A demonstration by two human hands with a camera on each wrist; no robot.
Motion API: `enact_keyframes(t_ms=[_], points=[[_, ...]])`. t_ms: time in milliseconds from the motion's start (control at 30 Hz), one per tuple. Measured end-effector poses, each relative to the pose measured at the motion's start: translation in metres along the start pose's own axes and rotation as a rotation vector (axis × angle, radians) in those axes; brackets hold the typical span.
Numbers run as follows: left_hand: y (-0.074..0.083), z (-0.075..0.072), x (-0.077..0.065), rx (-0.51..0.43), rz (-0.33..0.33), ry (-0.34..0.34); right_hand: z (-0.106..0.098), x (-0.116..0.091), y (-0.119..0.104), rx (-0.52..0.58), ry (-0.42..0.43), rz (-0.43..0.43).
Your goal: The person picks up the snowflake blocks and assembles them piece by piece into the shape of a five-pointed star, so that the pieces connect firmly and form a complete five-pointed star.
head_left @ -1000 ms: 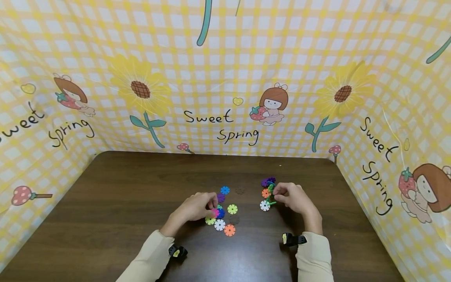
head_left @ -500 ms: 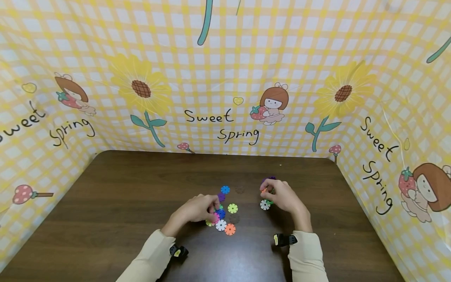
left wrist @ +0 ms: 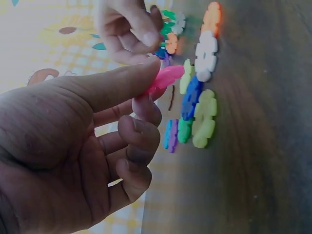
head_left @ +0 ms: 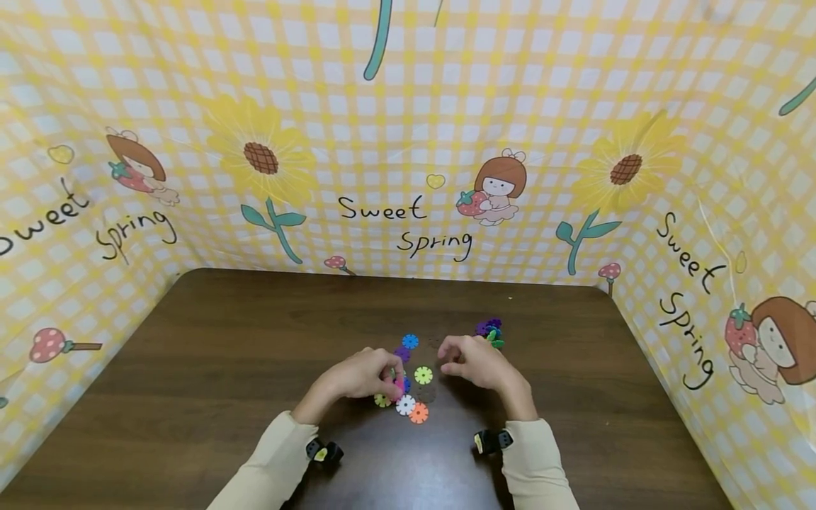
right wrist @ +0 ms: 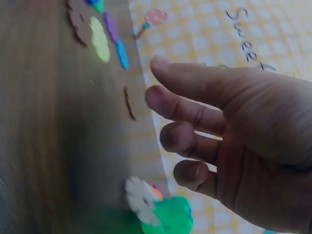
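Observation:
My left hand (head_left: 363, 373) pinches a pink notched plastic disc (left wrist: 168, 78) between thumb and forefinger, above a loose cluster of similar discs. Below and around it lie a white disc (head_left: 405, 405), an orange disc (head_left: 418, 413), a dark blue disc (left wrist: 191, 97) and a yellow-green disc (left wrist: 204, 118). My right hand (head_left: 479, 363) holds nothing; in the right wrist view its thumb and fingers stand apart, loosely bent. It hovers to the right of a second yellow-green disc (head_left: 423, 375). A brown disc (right wrist: 76, 22) blends into the dark wood.
Right of the cluster is a group with purple discs (head_left: 482, 328), green pieces (head_left: 495, 338) and a white disc (right wrist: 141, 200), partly behind my right hand. A light blue disc (head_left: 410, 341) lies at the cluster's far end. Checked cloth (head_left: 382, 142) walls the table (head_left: 255, 312).
My right hand has moved left, from the right-hand group over towards the cluster, with nothing in its fingers. My left hand keeps its pinch on the pink disc and has barely moved.

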State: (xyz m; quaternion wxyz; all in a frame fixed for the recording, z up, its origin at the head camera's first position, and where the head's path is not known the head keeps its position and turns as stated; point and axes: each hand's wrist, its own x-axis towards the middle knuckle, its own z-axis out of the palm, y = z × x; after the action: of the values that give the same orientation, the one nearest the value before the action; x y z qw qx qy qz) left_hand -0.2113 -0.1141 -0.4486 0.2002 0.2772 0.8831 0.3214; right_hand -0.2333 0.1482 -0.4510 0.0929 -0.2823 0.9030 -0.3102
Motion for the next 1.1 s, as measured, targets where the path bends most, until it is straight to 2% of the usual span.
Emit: enact_keyframes(t_ms=[133, 233, 533, 867, 1100], points=[[0.003, -0.002, -0.001, -0.003, 0.015, -0.001, 0.011, 0.005, -0.005, -0.015, -0.06, -0.035], [0.005, -0.002, -0.002, 0.007, 0.023, -0.002, 0.018, 0.009, -0.008, -0.043, -0.07, -0.046], [0.01, -0.005, -0.004, 0.006, 0.063, -0.001, 0.035, 0.014, -0.012, -0.116, -0.07, 0.03], [0.011, -0.006, -0.003, 0.005, 0.071, 0.001, 0.036, 0.014, -0.015, -0.111, -0.089, 0.082], [0.01, -0.006, -0.002, 0.014, 0.058, 0.024, 0.034, 0.013, -0.015, -0.071, -0.095, 0.03]])
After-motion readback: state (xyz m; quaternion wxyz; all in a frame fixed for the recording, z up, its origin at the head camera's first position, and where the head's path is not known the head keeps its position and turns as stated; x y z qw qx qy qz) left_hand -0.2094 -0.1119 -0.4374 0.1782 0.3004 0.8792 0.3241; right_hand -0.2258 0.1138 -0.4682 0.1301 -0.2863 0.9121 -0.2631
